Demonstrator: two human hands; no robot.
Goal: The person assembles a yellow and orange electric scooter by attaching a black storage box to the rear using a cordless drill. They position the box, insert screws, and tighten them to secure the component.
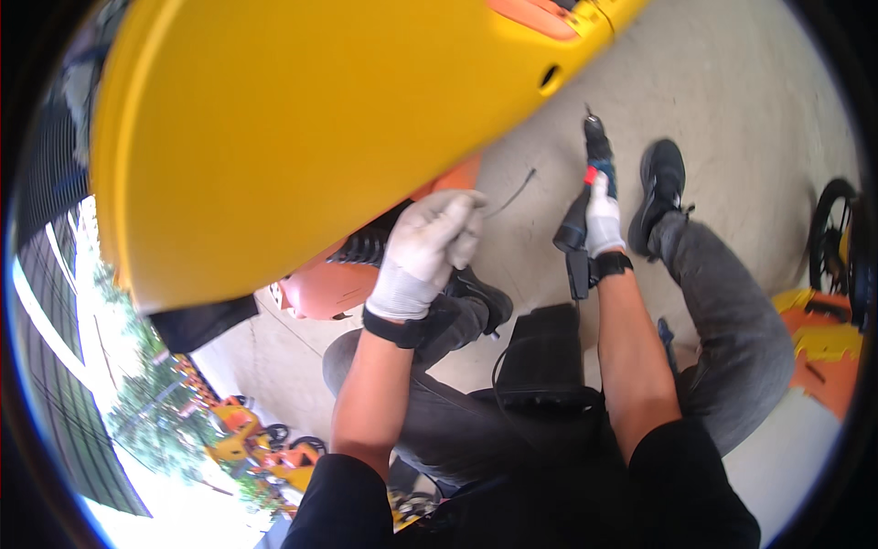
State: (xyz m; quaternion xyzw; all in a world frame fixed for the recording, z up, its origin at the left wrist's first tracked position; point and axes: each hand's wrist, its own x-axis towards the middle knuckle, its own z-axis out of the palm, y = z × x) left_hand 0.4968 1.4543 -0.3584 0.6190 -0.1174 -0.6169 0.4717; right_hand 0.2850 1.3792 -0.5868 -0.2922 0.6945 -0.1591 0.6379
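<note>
My right hand [603, 218], in a white glove, is wrapped round a cordless drill [574, 220] with a black chuck and a red switch. Its bit points away from me, over the floor. My left hand [430, 240], also gloved, is closed in a pinch close to the lower edge of a large yellow body panel [320, 137]. Whatever its fingertips hold is hidden. A thin dark strip [518, 195] shows just beyond those fingers; I cannot tell if it is held or lies on the floor. Behind the left wrist are a black coil spring [361, 248] and an orange part [327, 289].
The yellow panel fills the upper left, with an orange piece [540, 16] at its top edge. My shoes [662, 178] rest on the concrete floor [732, 119]. A black box-like object [541, 352] is between my legs. Yellow and orange vehicles with wheels [830, 240] stand at right and lower left.
</note>
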